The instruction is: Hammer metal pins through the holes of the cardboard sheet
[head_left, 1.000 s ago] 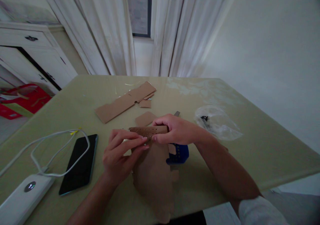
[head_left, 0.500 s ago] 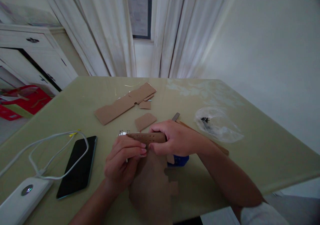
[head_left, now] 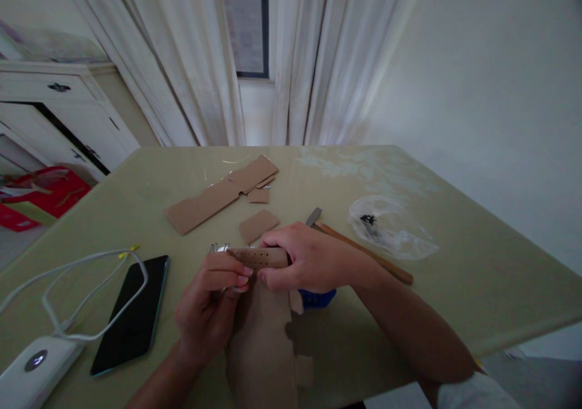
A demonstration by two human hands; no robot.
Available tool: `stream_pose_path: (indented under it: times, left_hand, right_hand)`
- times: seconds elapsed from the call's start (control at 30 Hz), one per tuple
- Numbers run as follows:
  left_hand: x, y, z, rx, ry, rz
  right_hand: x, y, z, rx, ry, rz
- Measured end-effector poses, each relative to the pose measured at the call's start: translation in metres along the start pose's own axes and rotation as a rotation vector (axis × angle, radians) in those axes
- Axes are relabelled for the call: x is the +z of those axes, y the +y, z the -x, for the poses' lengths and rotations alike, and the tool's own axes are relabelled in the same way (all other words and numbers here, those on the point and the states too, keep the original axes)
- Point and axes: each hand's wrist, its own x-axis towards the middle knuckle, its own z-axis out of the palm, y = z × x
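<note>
A large piece of brown cardboard (head_left: 264, 342) stretches toward me, its far end folded or rolled into a strip with rows of small holes. My right hand (head_left: 304, 257) grips the right part of that strip, thumb in front and fingers behind. At its left end my left hand (head_left: 211, 303) is closed, fingertips pinched on the cardboard edge. Small shiny metal prongs (head_left: 220, 248) stick up just above the left fingers; what they belong to is mostly hidden. Under the right hand a blue object (head_left: 317, 299) is partly covered.
Behind the hands lie a long cardboard strip (head_left: 200, 206) and a small cardboard piece (head_left: 258, 225). A wooden-handled tool (head_left: 368, 251) and a clear plastic bag (head_left: 395, 230) with black bits are on the right. A phone (head_left: 131, 315), white cable and power bank (head_left: 40, 369) occupy the left.
The view has shifted slightly, so the scene sits a little lower and further left. Both hands keep their hold, and more of the cardboard's notched right edge shows.
</note>
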Motion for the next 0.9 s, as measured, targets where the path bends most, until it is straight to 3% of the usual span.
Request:
stream_pose_path:
  times: [0.5, 0.7, 0.9]
  left_hand:
    - [0.002, -0.001, -0.004, -0.061, 0.019, -0.008]
    - [-0.003, -0.011, 0.001, 0.005, -0.068, -0.05]
    - [-0.002, -0.016, 0.005, 0.046, -0.079, -0.089]
  right_hand:
    - [0.002, 0.007, -0.001, 0.004, 0.003, -0.034]
    - [0.004, 0.011, -0.004, 0.052, 0.036, -0.029]
    - [0.006, 0.013, -0.005, 0.037, 0.069, -0.036]
